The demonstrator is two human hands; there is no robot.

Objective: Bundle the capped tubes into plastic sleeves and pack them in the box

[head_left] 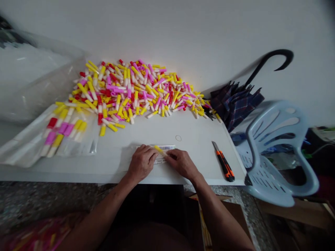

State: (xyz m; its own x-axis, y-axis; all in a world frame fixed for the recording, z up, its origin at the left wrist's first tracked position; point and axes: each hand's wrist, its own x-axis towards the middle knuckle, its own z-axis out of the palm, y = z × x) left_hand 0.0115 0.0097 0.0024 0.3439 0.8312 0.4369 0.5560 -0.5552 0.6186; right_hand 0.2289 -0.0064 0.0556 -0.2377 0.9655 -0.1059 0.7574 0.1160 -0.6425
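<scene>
A small yellow-and-white tube (158,149) slants between my two hands, above a white printed slip (170,147) on the table. The fingers of my left hand (142,163) are closed at its yellow end. At the pale end, my right hand (183,162) pinches it between thumb and fingers. Both hands partly cover the slip. Behind them lies a big heap of similar tubes (136,87) with yellow, pink and red ends. To the left, several tubes (62,129) lie in rows on a clear plastic bag (90,144).
An orange-and-black utility knife (223,164) lies at the table's right, its blade end pointing away. A rubber band (178,138) rests behind my right hand. A folded umbrella (235,101) leans by the wall, beside a light-blue chair (277,150). A large clear bag (34,80) stands at left.
</scene>
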